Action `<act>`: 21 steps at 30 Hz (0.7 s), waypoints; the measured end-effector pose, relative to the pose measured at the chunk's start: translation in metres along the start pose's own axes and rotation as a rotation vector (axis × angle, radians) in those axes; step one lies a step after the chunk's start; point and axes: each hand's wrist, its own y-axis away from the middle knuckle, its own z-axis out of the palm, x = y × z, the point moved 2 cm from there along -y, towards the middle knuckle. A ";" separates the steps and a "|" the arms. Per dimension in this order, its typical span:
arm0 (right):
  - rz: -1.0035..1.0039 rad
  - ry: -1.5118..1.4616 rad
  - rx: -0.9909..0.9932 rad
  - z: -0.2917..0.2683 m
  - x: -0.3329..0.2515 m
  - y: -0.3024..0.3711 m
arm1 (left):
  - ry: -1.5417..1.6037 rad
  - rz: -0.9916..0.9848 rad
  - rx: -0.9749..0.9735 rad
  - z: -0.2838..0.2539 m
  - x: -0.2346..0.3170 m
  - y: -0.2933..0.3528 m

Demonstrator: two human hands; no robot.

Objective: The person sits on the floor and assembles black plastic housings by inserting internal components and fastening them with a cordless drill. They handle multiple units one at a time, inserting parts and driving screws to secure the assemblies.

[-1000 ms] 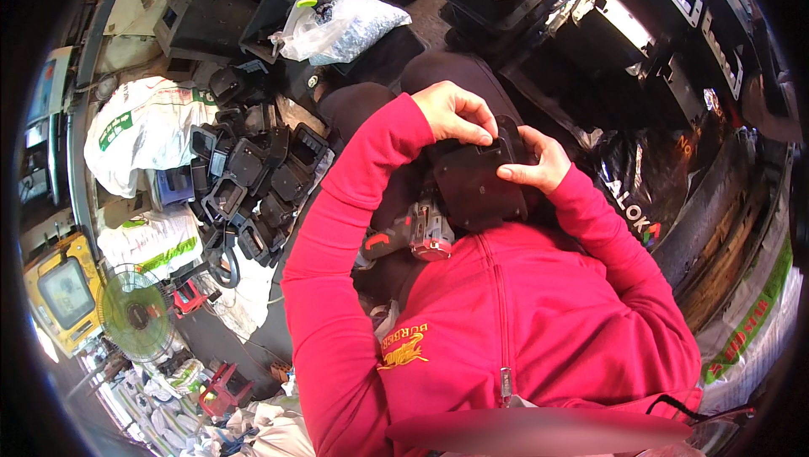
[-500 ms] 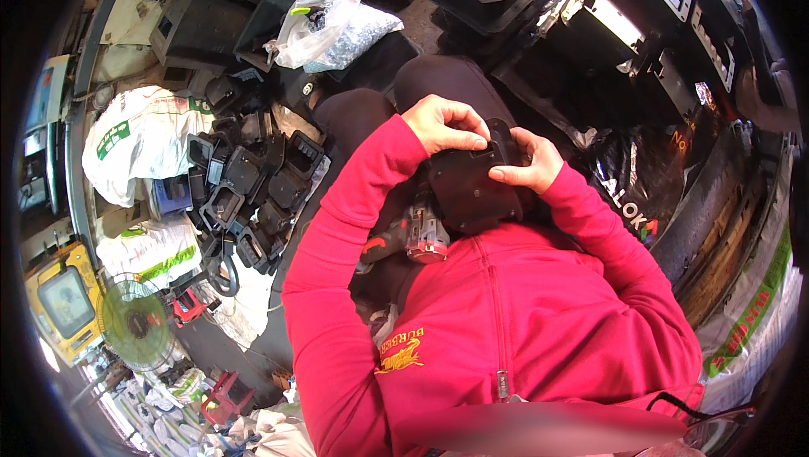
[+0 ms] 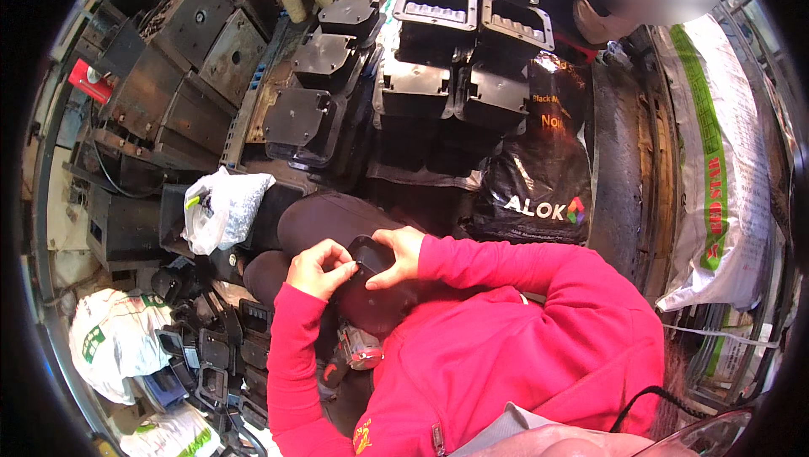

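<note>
A black plastic housing (image 3: 368,303) with a rounded, narrower end rests on my lap against my red jacket. My right hand (image 3: 399,256) grips it from the right, its thumb lying across the face. At the narrow end, my left hand (image 3: 324,269) has thumb and fingertips pinched together close to the surface. Whatever is in that pinch is too small to make out. A red-and-grey power tool (image 3: 362,350) lies on my lap just below the housing, partly covered by my sleeve.
Stacked black plastic boxes (image 3: 421,90) stand ahead. A clear bag of small metal parts (image 3: 227,208) sits left of my knees. Loose black housings (image 3: 215,352) are heaped at the lower left, beside white sacks (image 3: 114,343). A black printed bag (image 3: 535,179) lies ahead right; another person is at the upper right.
The view has swung, bringing the stacked boxes and another person into sight and shifting my hands left and down in the picture. Both hands stay at the housing.
</note>
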 end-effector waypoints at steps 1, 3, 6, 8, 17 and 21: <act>-0.022 0.011 0.007 0.000 0.002 0.001 | -0.083 0.033 0.000 0.001 0.002 0.002; -0.048 0.040 -0.013 0.002 0.004 0.002 | -0.088 0.058 -0.013 0.001 0.004 0.003; -0.077 0.015 0.015 0.000 0.006 0.003 | -0.025 0.064 0.015 0.003 0.007 0.004; -0.077 -0.006 0.021 -0.002 0.006 0.002 | 0.041 0.013 0.043 0.008 0.006 0.005; -0.070 -0.153 0.030 -0.007 0.025 0.001 | -0.134 0.079 0.316 -0.016 -0.010 0.113; -0.039 -0.204 0.030 -0.008 0.044 -0.006 | -0.378 -0.195 0.003 0.038 -0.051 0.176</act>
